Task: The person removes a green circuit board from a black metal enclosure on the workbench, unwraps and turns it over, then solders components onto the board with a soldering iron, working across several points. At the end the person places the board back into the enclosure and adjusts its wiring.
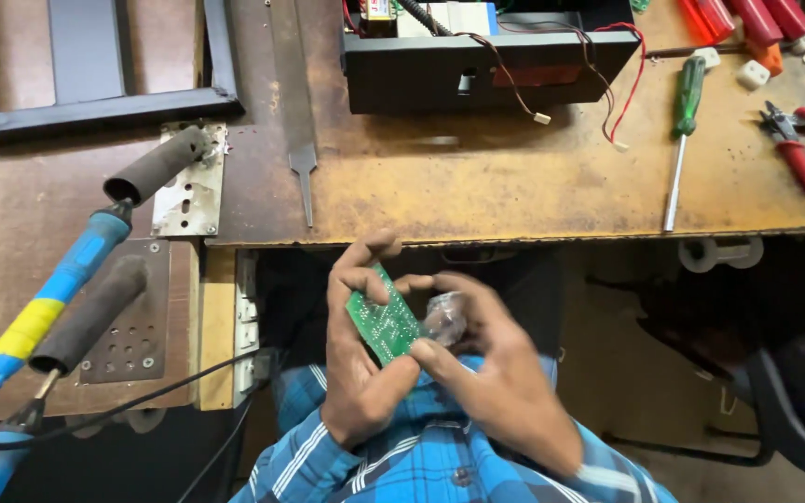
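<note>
Green circuit board (383, 323) sits low over the lap, pinched at its edges by the left hand (358, 359). Right hand (486, 373) pinches what looks like a clear plastic bit (443, 319) against it. No bench underneath, so a slip drops both. Soldering irons (67, 279) rest far left, green screwdriver (682, 140) farther back.

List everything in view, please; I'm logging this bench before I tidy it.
circuit board: 1, green, left hand
plastic piece: 1, clear, right hand
soldering irons: 2, blue, bench left
black box: 1, wired, bench top
screwdriver: 1, green, bench right
pliers: 1, red, far right
file: 1, grey, bench centre
left hand: holds board
right hand: pinches plastic piece
</note>
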